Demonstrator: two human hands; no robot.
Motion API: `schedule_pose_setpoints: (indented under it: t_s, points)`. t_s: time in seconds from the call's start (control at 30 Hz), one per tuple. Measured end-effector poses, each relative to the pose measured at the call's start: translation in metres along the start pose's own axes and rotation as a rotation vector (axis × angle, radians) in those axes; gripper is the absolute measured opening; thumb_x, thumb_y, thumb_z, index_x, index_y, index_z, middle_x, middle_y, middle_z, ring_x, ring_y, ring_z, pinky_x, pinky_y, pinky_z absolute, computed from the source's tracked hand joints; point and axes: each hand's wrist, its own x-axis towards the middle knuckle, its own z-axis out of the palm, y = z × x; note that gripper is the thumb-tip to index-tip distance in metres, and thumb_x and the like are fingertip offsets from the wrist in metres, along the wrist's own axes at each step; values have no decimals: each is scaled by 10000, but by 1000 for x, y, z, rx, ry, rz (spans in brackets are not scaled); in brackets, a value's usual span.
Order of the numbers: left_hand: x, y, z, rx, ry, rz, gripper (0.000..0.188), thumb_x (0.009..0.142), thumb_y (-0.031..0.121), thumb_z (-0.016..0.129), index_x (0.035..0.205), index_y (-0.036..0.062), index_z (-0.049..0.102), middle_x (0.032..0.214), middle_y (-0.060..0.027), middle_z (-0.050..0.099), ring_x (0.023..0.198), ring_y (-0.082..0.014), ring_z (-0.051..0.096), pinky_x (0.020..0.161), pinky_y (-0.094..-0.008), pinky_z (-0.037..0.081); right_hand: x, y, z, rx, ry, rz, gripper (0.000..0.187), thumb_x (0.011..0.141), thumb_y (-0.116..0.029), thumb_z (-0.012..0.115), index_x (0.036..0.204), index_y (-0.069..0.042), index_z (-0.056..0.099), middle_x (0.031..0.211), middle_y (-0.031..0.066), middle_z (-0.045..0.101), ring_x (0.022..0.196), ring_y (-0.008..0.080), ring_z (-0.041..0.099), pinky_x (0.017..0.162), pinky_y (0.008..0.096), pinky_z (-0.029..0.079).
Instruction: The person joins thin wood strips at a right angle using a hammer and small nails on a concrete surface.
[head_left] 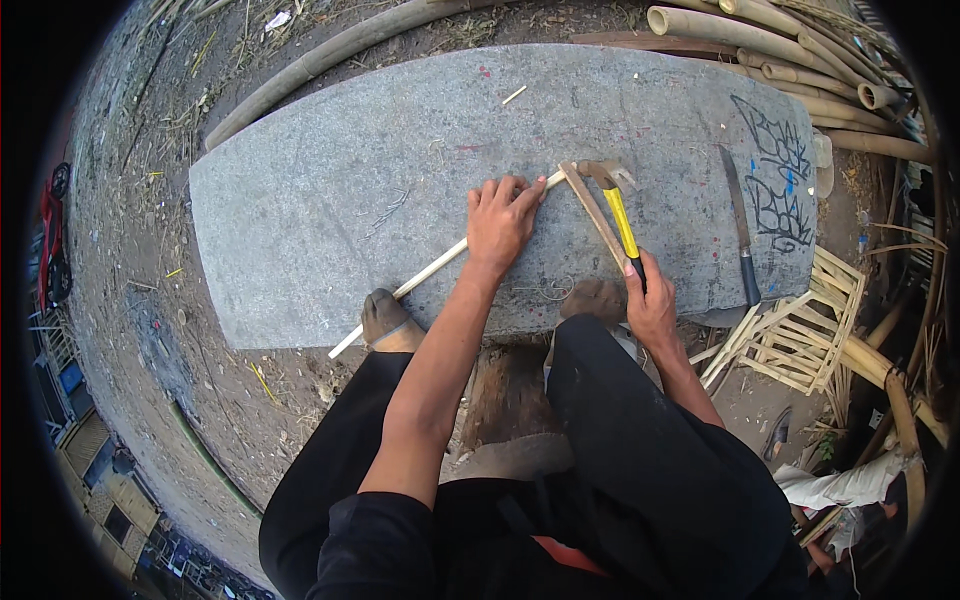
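My left hand [500,222] is closed on a thin pale bamboo stick [447,258], pressing it to the grey slab near its upper end. The stick slants down left and passes behind my left shoe [388,318]. My right hand [652,302] grips a hammer [620,222] by its yellow and black handle. The metal head lies just right of the stick's upper end. Alongside the hammer runs a flat brown wooden strip [592,212]; its top meets the stick's end. Its lower end reaches my right thumb, and whether the hand holds it too, I cannot tell.
The broad stone-like slab [300,220] bears a long dark-handled knife [740,225], small nail-like pieces [388,208] and a short stick [514,95]. Bamboo poles [760,45] lie beyond at upper right. A slatted bamboo frame [825,320] sits off the right edge.
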Motion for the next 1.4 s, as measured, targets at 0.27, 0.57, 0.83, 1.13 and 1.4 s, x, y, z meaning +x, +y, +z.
schedule_pose_setpoints:
  t_s: [0.27, 0.57, 0.83, 1.13, 1.4]
  points:
    - [-1, 0, 4, 38, 36, 15, 264, 854, 206, 735, 1118, 225, 742, 944, 37, 625, 845, -168, 553, 739, -347, 376, 19, -6, -4, -190, -32, -208, 322, 1009, -199, 559, 1235, 30, 547, 964, 244, 656, 846, 429, 660, 696, 456, 521]
    - [-1, -1, 5, -25, 65, -7, 222, 855, 218, 742, 1072, 172, 739, 835, 7, 557, 789, -185, 526, 719, -347, 381, 27, 8, -11, -276, -80, -163, 288, 986, -165, 588, 1219, -1, 547, 791, 254, 640, 715, 454, 656, 585, 455, 503]
    - [0, 0, 6, -17, 90, 6, 199, 847, 215, 754, 1032, 149, 723, 806, -3, 535, 765, -192, 517, 700, -348, 376, 25, 16, -26, -112, 62, -446, 293, 990, -183, 588, 1213, 5, 556, 792, 242, 653, 712, 431, 671, 577, 453, 506]
    - [-2, -2, 6, 2, 70, 4, 197, 846, 215, 754, 1030, 154, 720, 821, -4, 538, 778, -191, 520, 707, -350, 377, 29, -2, -27, -30, 49, -361, 277, 987, -221, 578, 1206, -53, 566, 822, 232, 665, 726, 451, 657, 595, 492, 506]
    - [1, -3, 8, 9, 77, 2, 184, 847, 218, 754, 1014, 146, 728, 825, -2, 539, 788, -193, 526, 712, -349, 380, 34, 9, -24, -148, -28, -259, 263, 991, -221, 577, 1193, -54, 561, 779, 246, 649, 705, 458, 649, 568, 506, 489]
